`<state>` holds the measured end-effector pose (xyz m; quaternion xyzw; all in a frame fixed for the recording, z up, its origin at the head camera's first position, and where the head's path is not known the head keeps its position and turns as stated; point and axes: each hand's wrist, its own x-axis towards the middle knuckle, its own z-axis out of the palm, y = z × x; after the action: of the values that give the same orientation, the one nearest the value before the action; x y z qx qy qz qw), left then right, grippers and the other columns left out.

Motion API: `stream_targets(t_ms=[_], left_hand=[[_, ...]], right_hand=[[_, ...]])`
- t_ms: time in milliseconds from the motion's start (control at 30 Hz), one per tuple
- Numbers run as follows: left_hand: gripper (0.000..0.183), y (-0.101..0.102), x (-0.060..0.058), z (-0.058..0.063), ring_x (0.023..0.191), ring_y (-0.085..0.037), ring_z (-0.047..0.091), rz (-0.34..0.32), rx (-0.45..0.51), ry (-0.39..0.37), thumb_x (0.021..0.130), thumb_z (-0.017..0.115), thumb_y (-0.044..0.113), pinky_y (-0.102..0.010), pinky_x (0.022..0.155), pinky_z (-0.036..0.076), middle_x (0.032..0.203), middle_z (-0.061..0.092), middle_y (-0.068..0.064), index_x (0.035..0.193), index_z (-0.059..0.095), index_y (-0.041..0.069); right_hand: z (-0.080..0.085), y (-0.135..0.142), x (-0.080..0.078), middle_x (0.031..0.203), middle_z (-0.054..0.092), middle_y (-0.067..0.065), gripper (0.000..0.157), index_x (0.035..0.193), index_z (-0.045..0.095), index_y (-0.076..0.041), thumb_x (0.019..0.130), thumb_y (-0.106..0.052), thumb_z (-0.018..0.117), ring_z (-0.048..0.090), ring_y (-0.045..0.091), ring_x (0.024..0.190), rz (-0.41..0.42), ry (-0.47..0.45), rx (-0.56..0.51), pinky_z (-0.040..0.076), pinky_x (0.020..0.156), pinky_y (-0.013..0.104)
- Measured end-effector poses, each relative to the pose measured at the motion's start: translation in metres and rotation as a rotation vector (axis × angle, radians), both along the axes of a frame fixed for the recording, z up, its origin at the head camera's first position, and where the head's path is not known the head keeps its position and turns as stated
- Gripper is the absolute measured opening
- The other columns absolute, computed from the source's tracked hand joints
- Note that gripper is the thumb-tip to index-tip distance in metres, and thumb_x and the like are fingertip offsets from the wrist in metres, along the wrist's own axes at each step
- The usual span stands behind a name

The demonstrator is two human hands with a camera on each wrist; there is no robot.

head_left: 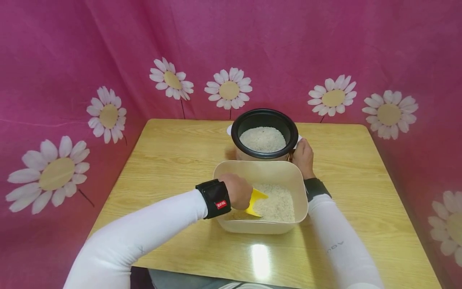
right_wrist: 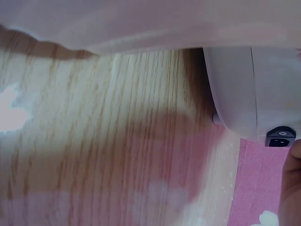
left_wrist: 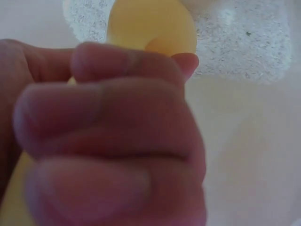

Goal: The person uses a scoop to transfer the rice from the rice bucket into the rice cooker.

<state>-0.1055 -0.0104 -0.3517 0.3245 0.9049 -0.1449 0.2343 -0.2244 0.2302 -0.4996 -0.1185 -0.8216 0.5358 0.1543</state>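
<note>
My left hand [head_left: 237,192] grips a yellow scoop [head_left: 257,200] down inside a cream plastic bin [head_left: 260,228]. Loose white rice [head_left: 279,202] covers the bin's floor, and the scoop's edge dips into it. In the left wrist view the fingers [left_wrist: 108,122] curl round the handle, with the yellow scoop bowl [left_wrist: 150,23] beyond them. Behind the bin stands a rice cooker [right_wrist: 235,89] with a black inner pot [head_left: 236,140], which holds rice [head_left: 262,139]. My right hand [head_left: 304,158] holds the white handle [head_left: 298,140] on the cooker's right side; part of its grip is hidden.
Bin and cooker stand close together on a wood-grain table [head_left: 173,160]. A power socket [right_wrist: 281,136] shows low on the cooker's side. Pink cloth with daisies [head_left: 274,52] hangs behind the table and along both sides.
</note>
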Motion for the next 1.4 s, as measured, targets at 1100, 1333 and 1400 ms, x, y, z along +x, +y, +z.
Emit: stream_targets(t_ms=[1100, 1333, 1400], left_hand=[[0.054, -0.001, -0.056, -0.094, 0.068, -0.015, 0.056, 0.132, 0.165, -0.204, 0.099, 0.049, 0.054, -0.036, 0.069, 0.04, 0.057, 0.048, 0.008, 0.056, 0.059, 0.022], [0.05, -0.005, -0.048, -0.071, 0.066, -0.013, 0.056, 0.129, 0.185, -0.298, 0.105, 0.044, 0.046, -0.033, 0.071, 0.044, 0.064, 0.056, 0.007, 0.069, 0.063, 0.017], [0.05, -0.007, -0.043, -0.06, 0.063, -0.011, 0.054, 0.132, 0.208, -0.315, 0.106, 0.044, 0.044, -0.031, 0.069, 0.042, 0.063, 0.054, 0.008, 0.07, 0.063, 0.015]], right_hand=[[0.004, -0.001, 0.0, 0.084, 0.048, 0.011, 0.054, 0.096, 0.051, 0.0, 0.11, -0.043, 0.021, 0.046, 0.021, 0.082, -0.02, 0.028, -0.006, 0.036, 0.078, 0.03], [0.002, -0.001, 0.0, 0.074, 0.047, -0.002, 0.053, 0.097, 0.052, -0.002, 0.11, -0.044, 0.021, 0.047, 0.011, 0.073, -0.023, 0.0, -0.008, 0.038, 0.073, 0.027], [0.003, -0.001, 0.0, 0.077, 0.047, 0.0, 0.053, 0.099, 0.052, -0.002, 0.11, -0.044, 0.021, 0.046, 0.012, 0.076, -0.024, -0.012, -0.002, 0.037, 0.075, 0.027]])
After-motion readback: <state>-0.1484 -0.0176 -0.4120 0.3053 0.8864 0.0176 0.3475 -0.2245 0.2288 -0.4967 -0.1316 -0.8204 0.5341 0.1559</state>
